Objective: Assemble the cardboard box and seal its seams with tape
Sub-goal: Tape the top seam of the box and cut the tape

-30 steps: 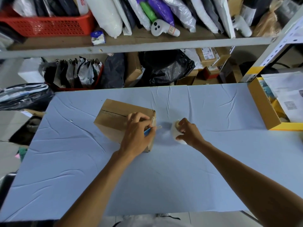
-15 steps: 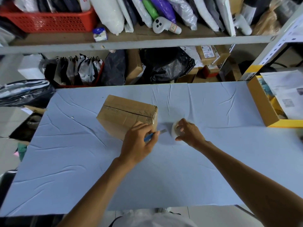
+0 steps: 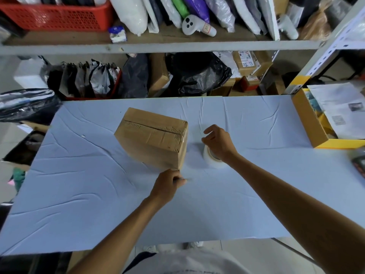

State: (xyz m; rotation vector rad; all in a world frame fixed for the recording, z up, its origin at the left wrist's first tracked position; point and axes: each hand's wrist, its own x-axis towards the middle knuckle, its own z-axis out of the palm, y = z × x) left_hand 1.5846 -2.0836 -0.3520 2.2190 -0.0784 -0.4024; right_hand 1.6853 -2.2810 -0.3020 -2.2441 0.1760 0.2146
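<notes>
A wide desk [image 3: 94, 198] under a creased pale blue sheet fills the middle and lower frame, its far edge running against a grey metal shelf [image 3: 158, 47] that spans the top. On the shelf's upper board stand a red basket [image 3: 59, 16] at upper left, a row of white and coloured plastic parcels, and a white controller [image 3: 195, 26]; below it, behind the desk, sit black bags [image 3: 199, 76] and small brown parcels. At the right edge an open yellow-sided carton [image 3: 308, 119] rests on the desk with printed papers [image 3: 343, 109] in it. The cardboard box [image 3: 152, 139] lies closed on the sheet just left of centre, turned at an angle, a taped seam running across its top. Right of it, near but apart, is a roll of clear tape [image 3: 212, 161], with the right hand [image 3: 219, 143] over it; its fingers [image 3: 208, 132] are half bent above the roll, and whether they pinch anything cannot be told. The left hand [image 3: 167, 186] sits just beside the box's near corner, fingers clenched round a thin tool [image 3: 182, 180] too blurred to identify.
</notes>
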